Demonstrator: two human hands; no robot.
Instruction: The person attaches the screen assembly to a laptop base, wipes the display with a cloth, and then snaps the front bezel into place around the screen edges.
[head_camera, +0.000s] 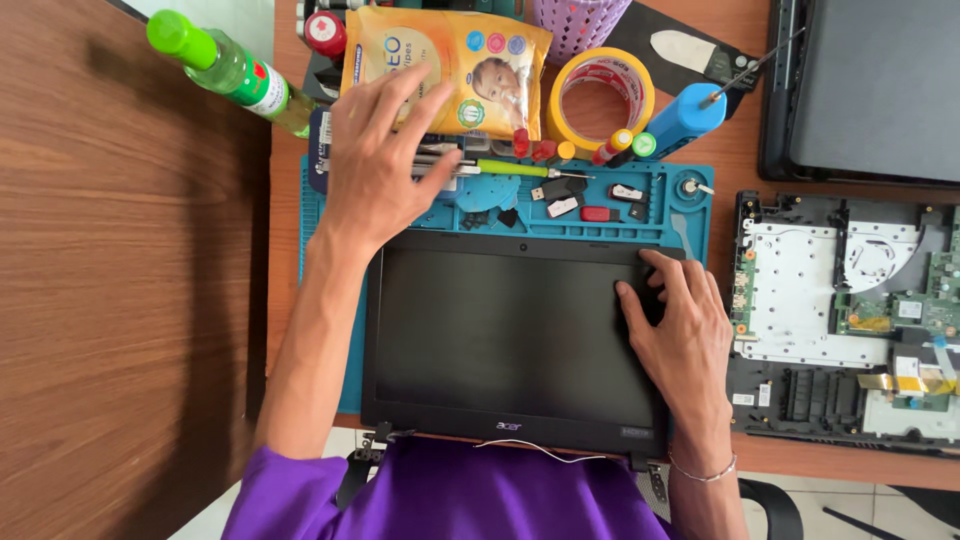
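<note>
A detached laptop screen panel (500, 340) with a black bezel lies flat on a blue repair mat (600, 205), its hinges and a thin white cable at the near edge. My right hand (680, 320) rests on the panel's right side, fingers bent near the upper right corner. My left hand (385, 160) hovers with fingers spread over the mat's tool tray, above a green-handled screwdriver (510, 168) and next to an orange wipes packet (450, 65). It grips nothing.
A green bottle (225, 68) lies at the back left. A tape roll (600, 95), a blue electric screwdriver (685, 118) and a purple basket (580, 22) stand behind the mat. An opened laptop base (850, 320) and a dark lid (880, 90) lie to the right.
</note>
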